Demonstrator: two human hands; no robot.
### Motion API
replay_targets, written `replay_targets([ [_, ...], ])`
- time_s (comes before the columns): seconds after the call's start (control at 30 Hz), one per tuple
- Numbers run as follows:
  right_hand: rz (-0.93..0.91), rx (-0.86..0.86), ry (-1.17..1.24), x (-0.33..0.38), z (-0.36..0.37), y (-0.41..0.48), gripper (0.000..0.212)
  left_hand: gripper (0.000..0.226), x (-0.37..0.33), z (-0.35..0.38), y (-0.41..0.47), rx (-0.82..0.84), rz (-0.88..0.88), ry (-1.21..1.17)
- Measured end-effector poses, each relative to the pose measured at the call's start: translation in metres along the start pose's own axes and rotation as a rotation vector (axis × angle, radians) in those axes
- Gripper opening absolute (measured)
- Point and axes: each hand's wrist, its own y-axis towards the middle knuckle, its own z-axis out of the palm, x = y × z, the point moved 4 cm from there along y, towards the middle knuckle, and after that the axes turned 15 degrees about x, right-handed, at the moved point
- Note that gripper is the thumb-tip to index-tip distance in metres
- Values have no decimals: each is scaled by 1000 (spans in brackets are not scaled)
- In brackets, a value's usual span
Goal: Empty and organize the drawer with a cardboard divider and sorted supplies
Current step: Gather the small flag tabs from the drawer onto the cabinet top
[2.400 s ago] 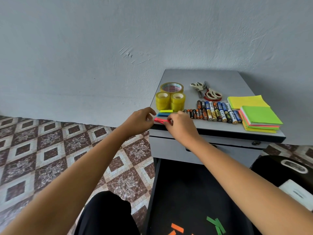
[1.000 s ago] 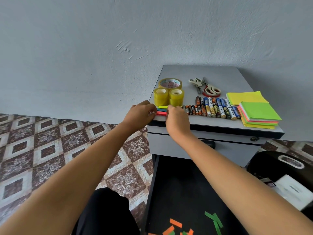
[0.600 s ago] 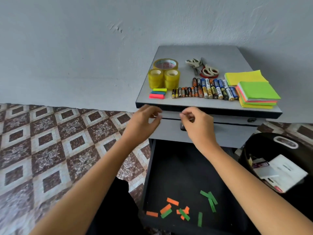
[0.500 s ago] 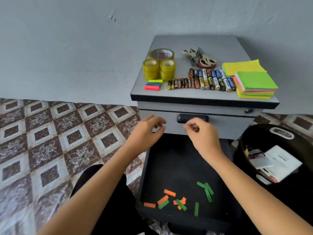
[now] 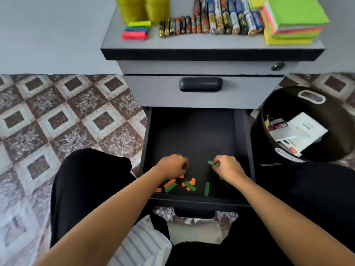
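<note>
Here the drawer (image 5: 243, 150) holds loose strips (image 5: 189, 186); right hand (image 5: 228, 168) pinches a green strip (image 5: 212, 163), left hand (image 5: 171, 167) unclear.

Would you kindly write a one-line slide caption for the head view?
Right hand pinches a green strip in the open drawer; left hand curled beside scattered orange and green strips.

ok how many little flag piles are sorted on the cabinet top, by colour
yellow pile: 1
blue pile: 1
pink pile: 1
total: 3
</note>
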Motion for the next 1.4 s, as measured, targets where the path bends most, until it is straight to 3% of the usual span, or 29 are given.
replay_targets([
  [0.1, 23, 49, -23, -8, 7, 7, 14, 32, 10, 14, 6, 138, -136, 149],
  [0.23, -116, 165, -78, 4, 20, 11, 15, 50, 22, 31, 7, 287, -245, 230],
  [0.4, -242, 283, -217, 33, 45, 14, 18, 38, 24, 38, 8, 255, -233, 268],
  [0.6, -289, 261, -536, 51, 69, 19, 36, 29, 27, 38, 7, 228, -195, 255],
  [0.7, -303, 265, -527, 53, 78, 22, 30, 32, 30, 35, 7, 196, -189, 219],
  [0.8, -317, 269, -393, 48, 79, 24, 20, 32, 34, 30, 8, 172, -174, 136],
  [0.9, -269, 201, -74, 37, 69, 25, 10, 24, 32, 24, 9, 126, -136, 46],
  [1.07, -185, 164, 275, 15, 43, 27, 15, 23, 5, 19, 12, 83, 64, -44],
  [1.27, -54, 1, 524, -12, 13, 31, 28, 27, -30, 25, 23, 136, 225, 228],
  [1.4, 26, 26, 522, -28, 8, 32, 26, 27, -56, 33, 36, 174, 339, 500],
])
